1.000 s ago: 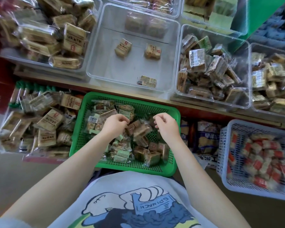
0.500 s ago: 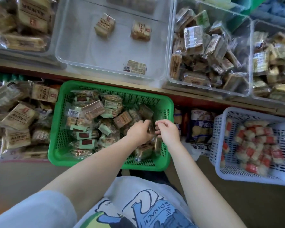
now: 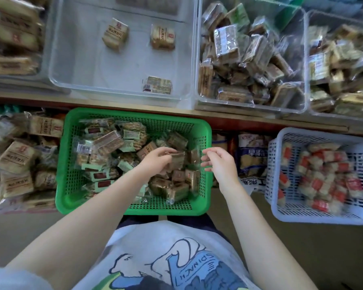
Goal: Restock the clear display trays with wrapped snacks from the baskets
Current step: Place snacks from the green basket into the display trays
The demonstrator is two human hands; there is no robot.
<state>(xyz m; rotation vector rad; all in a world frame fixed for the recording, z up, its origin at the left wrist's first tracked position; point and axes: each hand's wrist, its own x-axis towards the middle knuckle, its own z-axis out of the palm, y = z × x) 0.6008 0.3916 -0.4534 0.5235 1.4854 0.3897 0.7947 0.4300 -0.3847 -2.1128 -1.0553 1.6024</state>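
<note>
While my left hand reaches into the green basket, its thumb and fingers pinch a brown wrapped snack at the right side of the pile. My right hand hangs just beside it over the basket's right rim, fingers loosely curled and holding nothing that I can make out; the two hands are near each other but apart. Mixed packets, some with pale green labels and some brown, fill the basket, which sits against my lap below the shelf edge.

Up on the shelf, straight beyond the basket, stands a clear display tray holding only three snack packets: two tan ones side by side toward the far end and a third lying near the front wall. To its right is a second clear tray heaped with brownish and greenish packets, and further trays at the far left and far right are also full.

On my right, low beside the green basket, sits a white basket of red-and-white wrapped pieces. Piled tan packets lie to the left of the green one. Printed bags show between the two baskets.
</note>
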